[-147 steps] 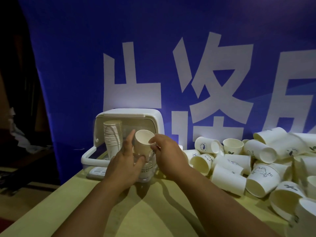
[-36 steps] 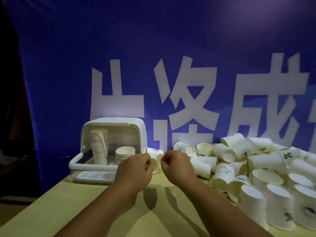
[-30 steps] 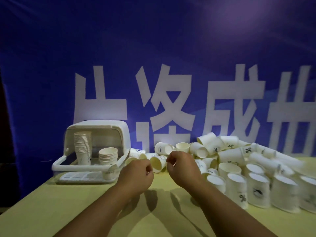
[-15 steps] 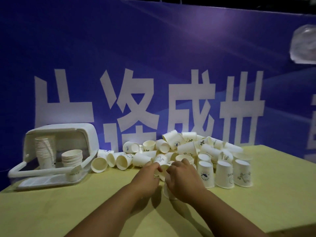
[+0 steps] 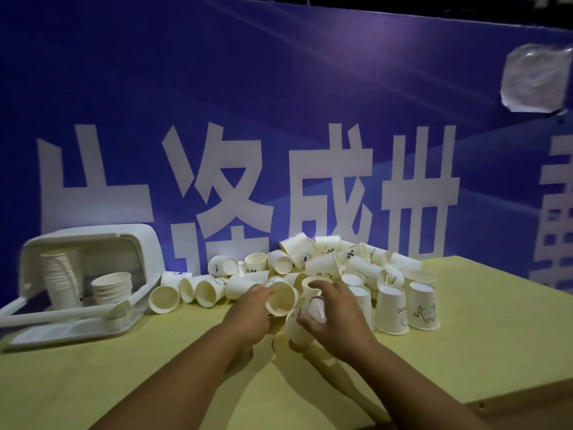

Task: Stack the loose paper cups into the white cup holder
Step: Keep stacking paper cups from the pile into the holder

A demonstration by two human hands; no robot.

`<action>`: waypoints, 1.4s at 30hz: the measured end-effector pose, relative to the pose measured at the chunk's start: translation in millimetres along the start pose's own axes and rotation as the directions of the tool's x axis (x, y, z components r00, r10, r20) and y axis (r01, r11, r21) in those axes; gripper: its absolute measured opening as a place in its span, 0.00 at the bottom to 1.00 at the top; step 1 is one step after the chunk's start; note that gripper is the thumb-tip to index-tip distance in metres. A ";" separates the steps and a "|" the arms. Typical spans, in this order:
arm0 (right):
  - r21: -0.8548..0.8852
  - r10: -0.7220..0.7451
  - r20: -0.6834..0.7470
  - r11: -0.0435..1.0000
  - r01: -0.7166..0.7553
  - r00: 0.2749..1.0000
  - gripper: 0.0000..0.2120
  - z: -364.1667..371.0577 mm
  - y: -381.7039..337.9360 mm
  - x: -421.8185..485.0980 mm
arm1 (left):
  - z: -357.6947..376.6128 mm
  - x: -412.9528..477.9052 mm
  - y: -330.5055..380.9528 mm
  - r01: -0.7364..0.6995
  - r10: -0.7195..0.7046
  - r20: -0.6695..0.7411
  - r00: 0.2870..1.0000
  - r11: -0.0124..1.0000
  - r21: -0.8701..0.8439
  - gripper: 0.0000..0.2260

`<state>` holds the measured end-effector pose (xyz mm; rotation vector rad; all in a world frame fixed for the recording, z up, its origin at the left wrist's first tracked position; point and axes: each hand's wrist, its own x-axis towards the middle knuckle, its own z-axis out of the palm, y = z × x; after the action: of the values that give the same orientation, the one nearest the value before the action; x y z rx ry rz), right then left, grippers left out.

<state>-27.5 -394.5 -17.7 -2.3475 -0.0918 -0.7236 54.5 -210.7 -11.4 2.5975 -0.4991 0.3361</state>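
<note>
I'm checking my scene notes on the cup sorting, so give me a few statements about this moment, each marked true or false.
1. The left hand holds a cup whose mouth faces the camera. True.
2. The white cup holder sits right of the loose cups. False: it sits left of them.
3. The holder contains a tall stack and a short stack. True.
4. The right hand rests flat on the table. False: it grips another cup at the pile's near edge.

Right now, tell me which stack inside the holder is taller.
The left stack; it rises well above the short stack on its right.
</note>
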 end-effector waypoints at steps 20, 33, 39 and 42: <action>0.630 0.194 0.118 0.743 -0.224 0.974 0.29 113.4 -95.4 29.1 | -102.3 -58.2 -131.3 0.111 -0.159 -0.459 0.874 0.985 -0.129 0.07; 0.612 0.000 0.099 0.789 -0.061 0.995 0.28 207.1 -169.9 88.7 | -155.4 -33.9 -231.6 0.153 -0.215 -0.701 0.680 0.977 -0.150 0.04; 0.548 0.036 0.072 0.834 -0.070 0.997 0.04 243.4 -182.1 121.0 | -154.5 -22.7 -268.4 0.234 -0.193 -0.754 0.628 0.971 -0.054 0.08; 0.572 0.014 0.025 0.820 -0.026 1.000 0.04 251.8 -188.3 134.8 | -147.0 -22.0 -276.9 0.343 -0.148 -0.742 0.654 0.932 0.117 0.09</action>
<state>159.0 -108.7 6.0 -1.7696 -0.2570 -0.5616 124.4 95.6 -3.2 2.4238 0.2056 1.3348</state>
